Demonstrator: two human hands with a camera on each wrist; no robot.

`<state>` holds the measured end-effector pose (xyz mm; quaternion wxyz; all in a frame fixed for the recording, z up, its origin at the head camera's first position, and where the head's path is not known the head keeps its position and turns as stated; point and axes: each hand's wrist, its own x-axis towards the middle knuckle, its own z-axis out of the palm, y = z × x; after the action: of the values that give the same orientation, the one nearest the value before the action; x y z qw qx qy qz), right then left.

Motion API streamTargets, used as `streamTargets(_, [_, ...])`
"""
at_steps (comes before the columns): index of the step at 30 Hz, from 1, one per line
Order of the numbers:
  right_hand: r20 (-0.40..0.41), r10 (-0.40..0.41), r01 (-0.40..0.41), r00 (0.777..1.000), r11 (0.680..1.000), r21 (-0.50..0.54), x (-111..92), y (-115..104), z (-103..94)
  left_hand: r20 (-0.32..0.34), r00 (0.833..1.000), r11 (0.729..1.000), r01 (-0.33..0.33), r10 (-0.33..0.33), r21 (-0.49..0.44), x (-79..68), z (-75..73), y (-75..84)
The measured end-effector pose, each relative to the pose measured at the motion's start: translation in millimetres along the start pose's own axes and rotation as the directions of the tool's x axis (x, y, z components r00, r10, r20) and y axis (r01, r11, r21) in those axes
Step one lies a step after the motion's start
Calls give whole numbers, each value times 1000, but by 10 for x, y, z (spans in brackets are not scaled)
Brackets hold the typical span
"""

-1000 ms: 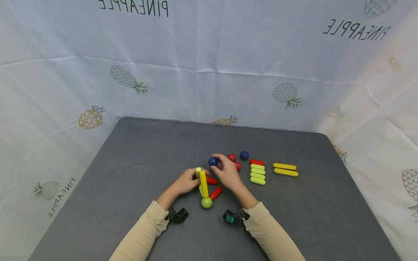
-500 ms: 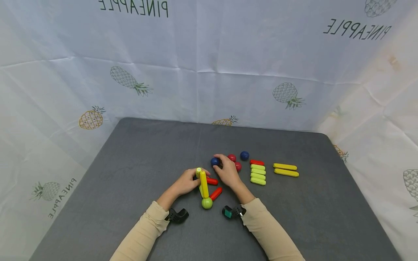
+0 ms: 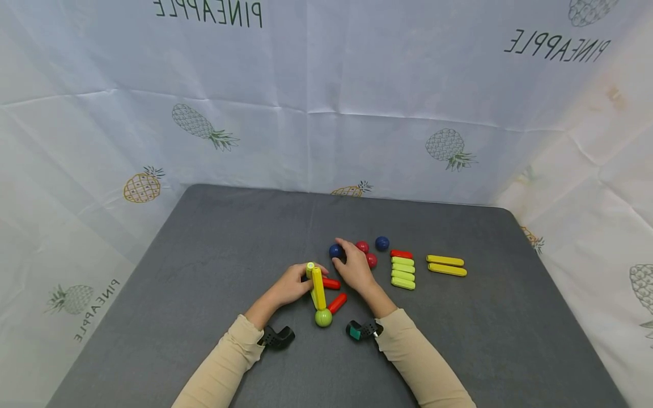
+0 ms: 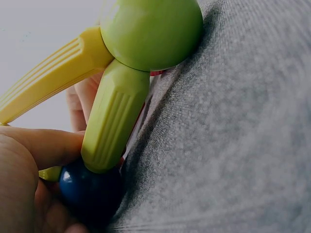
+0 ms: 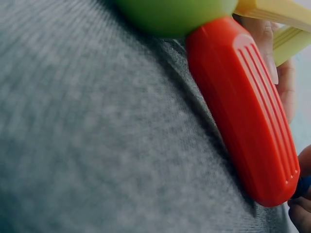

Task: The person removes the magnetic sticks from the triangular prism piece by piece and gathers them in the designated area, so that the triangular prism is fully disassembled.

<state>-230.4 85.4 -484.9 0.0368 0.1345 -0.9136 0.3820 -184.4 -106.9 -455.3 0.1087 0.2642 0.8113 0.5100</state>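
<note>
Head view, right hand (image 3: 354, 272): thumb and fingers pinch a blue ball (image 3: 334, 251) near two red balls (image 3: 372, 260).
Left hand (image 3: 289, 284): clamped on the frame (image 3: 318, 289) at its blue corner ball (image 4: 90, 187), apparently steadying it.
Frame: on the gray table (image 3: 245, 226); grooved yellow rod (image 4: 53, 73) rises tilted from a glossy lime ball (image 3: 323, 318).
Loose rods (image 3: 403, 275): grouped at right, seemingly for easy picking.
</note>
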Motion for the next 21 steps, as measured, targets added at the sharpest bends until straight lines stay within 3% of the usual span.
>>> streamTargets(5, [-1,-8,8,1000,1000,-15,-14,-17,-18,-1,1000,1000,-3,3,3,2,4,7])
streamTargets(13, [-17,-32,32,999,999,-16,-52,-101,-132,-19,1000,1000,3,-3,-3,76,98,-365])
streamTargets(17, [-32,-82,82,996,996,-22,-78,-142,-177,-24,1000,1000,-8,8,-5,78,98,-390])
streamTargets(21, [-18,-202,202,979,979,31,-101,-208,-218,-29,1000,1000,-10,10,1,71,97,-385])
